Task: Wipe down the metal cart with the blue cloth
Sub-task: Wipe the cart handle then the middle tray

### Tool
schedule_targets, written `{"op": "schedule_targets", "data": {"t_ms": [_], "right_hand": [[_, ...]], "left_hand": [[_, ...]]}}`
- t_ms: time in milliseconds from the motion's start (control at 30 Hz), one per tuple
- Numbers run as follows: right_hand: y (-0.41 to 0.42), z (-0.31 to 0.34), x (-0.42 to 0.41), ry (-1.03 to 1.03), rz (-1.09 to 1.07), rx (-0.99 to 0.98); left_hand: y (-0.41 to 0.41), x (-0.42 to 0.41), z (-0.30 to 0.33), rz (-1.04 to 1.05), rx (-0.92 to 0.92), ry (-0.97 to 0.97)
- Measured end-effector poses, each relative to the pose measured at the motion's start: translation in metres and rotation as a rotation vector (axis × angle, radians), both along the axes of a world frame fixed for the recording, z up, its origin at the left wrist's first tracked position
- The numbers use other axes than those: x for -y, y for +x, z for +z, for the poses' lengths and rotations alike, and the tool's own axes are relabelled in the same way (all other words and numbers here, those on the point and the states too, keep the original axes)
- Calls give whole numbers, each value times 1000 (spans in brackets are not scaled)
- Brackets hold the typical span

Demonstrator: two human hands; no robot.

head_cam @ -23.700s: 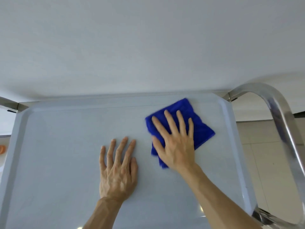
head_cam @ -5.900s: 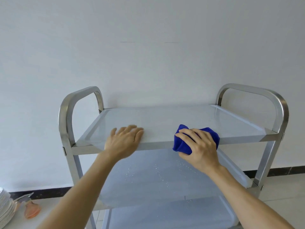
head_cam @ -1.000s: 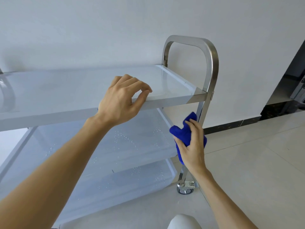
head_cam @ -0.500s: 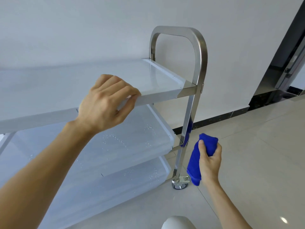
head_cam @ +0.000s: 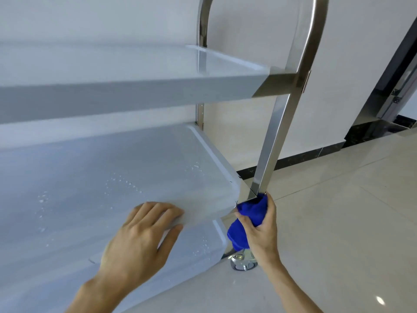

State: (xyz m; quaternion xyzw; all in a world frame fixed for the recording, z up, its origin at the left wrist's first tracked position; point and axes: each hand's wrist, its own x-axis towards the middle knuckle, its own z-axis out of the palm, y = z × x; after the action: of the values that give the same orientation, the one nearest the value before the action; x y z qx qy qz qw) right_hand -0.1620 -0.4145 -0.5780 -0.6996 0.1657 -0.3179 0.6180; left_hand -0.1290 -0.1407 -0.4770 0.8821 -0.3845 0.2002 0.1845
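Note:
The metal cart fills the left and middle of the head view, with three shelves and a steel upright at its right front corner. My right hand grips the bunched blue cloth and presses it around that upright just below the middle shelf's corner. My left hand lies on the front edge of the middle shelf, fingers on top and thumb under the lip. Water droplets dot the middle and bottom shelves.
A caster wheel sits under the corner post, right below my right hand. Glossy tiled floor spreads to the right. A white wall with dark skirting stands behind the cart, and a dark door frame rises at the far right.
My view has dropped lower and closer. My left hand left the top shelf's edge for the middle shelf's edge. My right hand brought the cloth from open air onto the lower corner post.

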Motion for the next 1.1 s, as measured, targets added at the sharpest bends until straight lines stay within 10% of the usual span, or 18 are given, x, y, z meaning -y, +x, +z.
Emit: {"op": "schedule_targets", "data": {"t_ms": [333, 733, 1100], "right_hand": [[-2, -123, 9, 102, 144, -264], [-59, -4, -10, 58, -15, 41], [-27, 78, -62, -643, 79, 167]], "left_hand": [[7, 2, -10, 44, -6, -5], [-48, -29, 0, 36, -163, -310], [-87, -148, 9, 213, -28, -541]]}}
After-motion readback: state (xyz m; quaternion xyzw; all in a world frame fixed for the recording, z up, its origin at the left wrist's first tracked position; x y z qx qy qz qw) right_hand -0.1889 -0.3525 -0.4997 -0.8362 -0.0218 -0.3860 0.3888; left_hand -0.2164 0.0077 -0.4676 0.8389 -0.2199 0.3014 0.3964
